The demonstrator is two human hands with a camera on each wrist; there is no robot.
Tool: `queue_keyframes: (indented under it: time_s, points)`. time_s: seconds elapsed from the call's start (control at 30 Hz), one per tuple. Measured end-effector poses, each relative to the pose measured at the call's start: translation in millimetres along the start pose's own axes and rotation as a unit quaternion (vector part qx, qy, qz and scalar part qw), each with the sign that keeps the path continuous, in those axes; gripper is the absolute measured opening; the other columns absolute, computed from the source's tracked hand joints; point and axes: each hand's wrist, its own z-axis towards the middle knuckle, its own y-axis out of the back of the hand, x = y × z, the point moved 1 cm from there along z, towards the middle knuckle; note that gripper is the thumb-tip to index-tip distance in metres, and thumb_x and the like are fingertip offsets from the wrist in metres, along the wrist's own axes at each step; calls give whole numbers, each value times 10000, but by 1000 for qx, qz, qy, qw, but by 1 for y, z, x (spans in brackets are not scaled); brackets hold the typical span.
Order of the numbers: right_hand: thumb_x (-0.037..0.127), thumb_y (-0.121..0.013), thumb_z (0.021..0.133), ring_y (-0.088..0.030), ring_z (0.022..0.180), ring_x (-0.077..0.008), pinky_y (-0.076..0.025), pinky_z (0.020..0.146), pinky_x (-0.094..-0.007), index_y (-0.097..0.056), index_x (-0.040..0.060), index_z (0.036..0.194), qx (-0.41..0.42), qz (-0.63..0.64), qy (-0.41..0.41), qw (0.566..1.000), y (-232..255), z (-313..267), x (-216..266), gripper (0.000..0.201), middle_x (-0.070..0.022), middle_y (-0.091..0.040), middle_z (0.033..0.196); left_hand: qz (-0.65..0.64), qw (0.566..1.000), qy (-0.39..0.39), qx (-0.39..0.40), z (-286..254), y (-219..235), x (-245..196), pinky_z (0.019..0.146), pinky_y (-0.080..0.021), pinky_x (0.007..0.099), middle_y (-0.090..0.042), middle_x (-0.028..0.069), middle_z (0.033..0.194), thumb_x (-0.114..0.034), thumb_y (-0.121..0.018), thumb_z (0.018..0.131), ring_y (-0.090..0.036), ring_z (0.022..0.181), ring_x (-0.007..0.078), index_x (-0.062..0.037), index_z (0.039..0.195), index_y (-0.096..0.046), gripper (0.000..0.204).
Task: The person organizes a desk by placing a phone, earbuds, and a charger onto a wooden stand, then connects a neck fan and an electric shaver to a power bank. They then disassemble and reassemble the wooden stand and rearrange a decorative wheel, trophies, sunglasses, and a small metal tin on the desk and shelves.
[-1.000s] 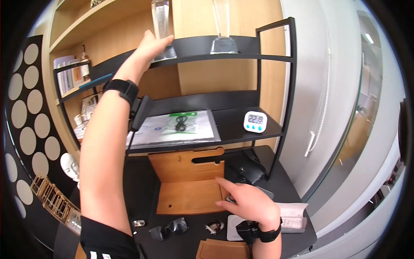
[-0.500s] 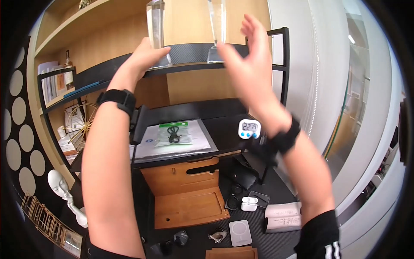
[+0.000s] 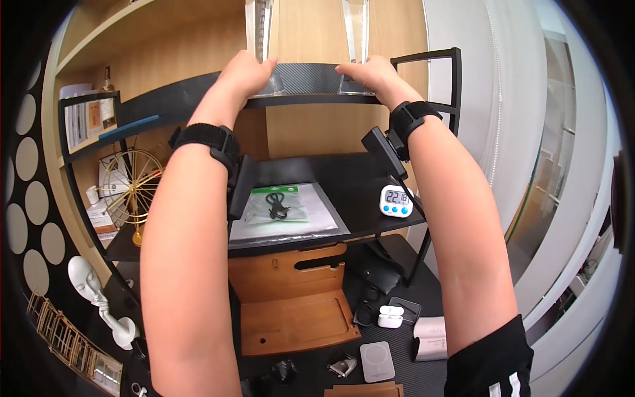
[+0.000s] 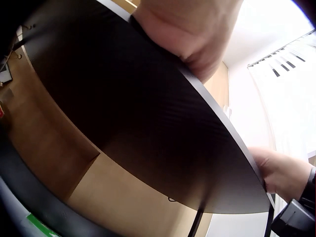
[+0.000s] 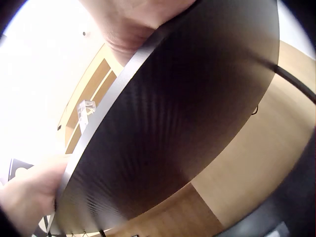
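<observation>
Two clear glass trophies stand on the upper black shelf (image 3: 307, 99) in the head view. My left hand (image 3: 243, 76) is round the lower part of the left trophy (image 3: 259, 30), thumb in front. At the right trophy (image 3: 356, 30), my right hand (image 3: 380, 78) has its thumb across the front near the base. The other fingers of both hands are largely hidden. Wrist views look up at the shelf's dark underside (image 4: 128, 98), with the left hand (image 4: 190, 34) and right hand (image 5: 140, 22) over its edge. A glass top (image 5: 85, 112) shows above it.
Below are a lower shelf with a bagged cable (image 3: 278, 205) and white timer (image 3: 396, 201), then a desk with a brown wooden organizer (image 3: 297, 317), earbud case (image 3: 390, 317) and white pad (image 3: 377, 362). Left: a gold wheel ornament (image 3: 132, 188) and white head figure (image 3: 84, 278).
My right hand has risen from beside the wooden organizer on the desk to the right trophy and taken hold near its base. My left hand has stayed at the left trophy.
</observation>
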Motion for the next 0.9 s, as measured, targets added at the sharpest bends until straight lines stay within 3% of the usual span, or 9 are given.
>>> queue_keyframes:
  time_s: [0.33, 0.43, 0.53, 0.57, 0.6, 0.7, 0.73, 0.8, 0.9]
  points:
    - [371, -560, 808, -627, 944, -331, -478, 837, -410, -666, 12, 889, -140, -63, 37, 988, -1, -8, 2, 383, -171, -666, 965, 68, 995, 56, -43, -10, 2, -5, 901, -441, 413, -602, 246, 1110, -364, -475, 888, -581, 1052, 359, 56, 1100, -563, 478]
    - [410, -554, 837, -621, 934, -350, -474, 830, -421, -645, -4, 859, -229, -24, 142, 963, -1, -12, -1, 425, -199, -657, 939, 113, 977, -54, -174, -10, 10, -1, 715, -487, 343, -638, 186, 902, -356, -484, 926, -630, 849, 250, 87, 1008, -535, 454]
    - [392, -558, 872, -595, 613, -290, -473, 615, -419, -575, -49, 675, -279, 59, 234, 930, 11, -33, 9, 483, -204, -591, 652, -60, 961, -102, -251, -37, 30, -19, 774, -469, 450, -604, 283, 912, -340, -475, 925, -614, 903, 347, 52, 1012, -435, 404]
    - [436, -557, 889, -568, 601, -180, -478, 592, -339, -579, -12, 755, -223, 79, 215, 947, 21, -39, 10, 468, -114, -601, 698, -22, 931, -165, -323, -34, 41, -11, 723, -468, 441, -603, 270, 915, -340, -477, 921, -614, 853, 366, 56, 992, -442, 404]
    - [402, -533, 914, -541, 549, -137, -462, 531, -295, -602, -8, 746, -269, 178, 201, 925, 21, -43, 11, 449, -76, -587, 675, -94, 950, -136, -265, -63, 60, -29, 687, -466, 416, -615, 188, 860, -314, -457, 940, -605, 782, 304, 43, 982, -458, 360]
    - [323, -467, 961, -608, 793, -161, -497, 720, -281, -632, -49, 924, -135, 344, 220, 903, 37, -112, 28, 409, -100, -645, 855, -323, 927, -147, -122, -157, 98, -49, 679, -482, 284, -557, 73, 855, -287, -450, 965, -568, 750, 163, -28, 990, -468, 261]
    - [304, -447, 973, -619, 910, -202, -497, 785, -302, -590, -59, 962, -66, 393, 180, 899, 41, -147, 34, 390, -136, -632, 957, -336, 928, -159, -27, -195, 116, -48, 857, -478, 411, -583, 117, 917, -339, -469, 956, -577, 918, 200, -44, 1063, -454, 314]
    - [317, -438, 975, -589, 1041, -256, -448, 939, -346, -492, -10, 970, -19, 463, 166, 871, 41, -190, 22, 331, -174, -587, 1044, -264, 948, 35, -173, -254, 131, -45, 758, -499, 295, -613, 83, 941, -296, -493, 927, -601, 865, 137, 18, 1037, -585, 345]
    - [383, -375, 984, -587, 972, -284, -426, 944, -431, -456, 81, 878, 106, 470, 155, 863, 21, -259, -3, 330, -124, -579, 918, -251, 966, 31, -46, -341, 138, -29, 768, -472, 306, -556, 110, 943, -309, -517, 879, -552, 826, 172, -8, 1118, -417, 397]
